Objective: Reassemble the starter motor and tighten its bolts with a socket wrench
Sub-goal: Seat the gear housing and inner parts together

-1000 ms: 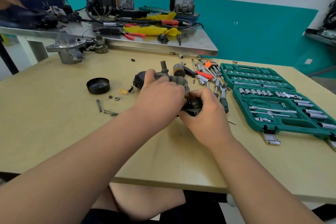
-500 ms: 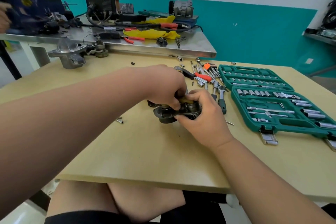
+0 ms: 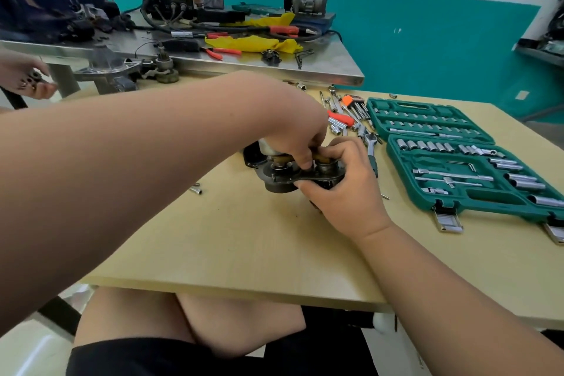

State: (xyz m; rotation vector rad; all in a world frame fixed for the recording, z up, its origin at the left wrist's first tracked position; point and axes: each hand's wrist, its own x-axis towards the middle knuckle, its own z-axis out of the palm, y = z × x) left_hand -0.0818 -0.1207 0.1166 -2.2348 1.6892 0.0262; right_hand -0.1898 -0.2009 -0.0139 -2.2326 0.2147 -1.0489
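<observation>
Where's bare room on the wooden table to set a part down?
Bare: the near strip of the wooden table, from the starter motor to the front edge; also the patch between the socket case and the right forearm. Crowded: loose tools behind the motor, small bolts to its left. The left forearm hides the far left.

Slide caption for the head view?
Left hand and right hand hold the starter motor at the table, socket set beside.

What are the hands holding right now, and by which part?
Both hold the starter motor. The right hand grips the right end of its dark plate; the left hand pinches its top.
</observation>
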